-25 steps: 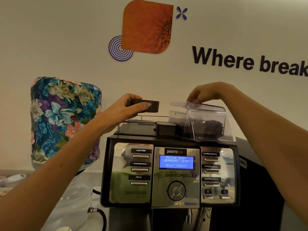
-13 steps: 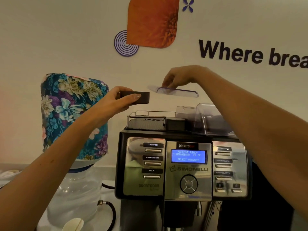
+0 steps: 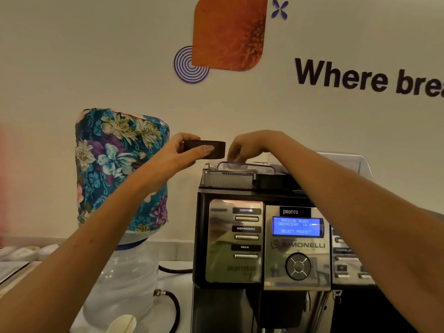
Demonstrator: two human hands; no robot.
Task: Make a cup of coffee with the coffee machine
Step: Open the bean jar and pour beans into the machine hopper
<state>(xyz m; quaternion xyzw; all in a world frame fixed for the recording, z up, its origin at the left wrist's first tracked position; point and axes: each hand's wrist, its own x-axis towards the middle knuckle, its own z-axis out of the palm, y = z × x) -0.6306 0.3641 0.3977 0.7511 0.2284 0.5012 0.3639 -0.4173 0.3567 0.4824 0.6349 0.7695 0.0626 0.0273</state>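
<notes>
Now down from mid-air — clear lid (image 3: pixel 245 167) on the coffee machine (image 3: pixel 264 236) top, right hand (image 3: pixel 249 146) pinching it. Left hand (image 3: pixel 182 155) gripping black cap (image 3: pixel 204 149) — hopper open for beans.

Dim warm light, soft blur, wide-angle bending at edges

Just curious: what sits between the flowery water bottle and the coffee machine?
In the head view, only the left hand gripping a small black container up high; below, bare wall.
</notes>
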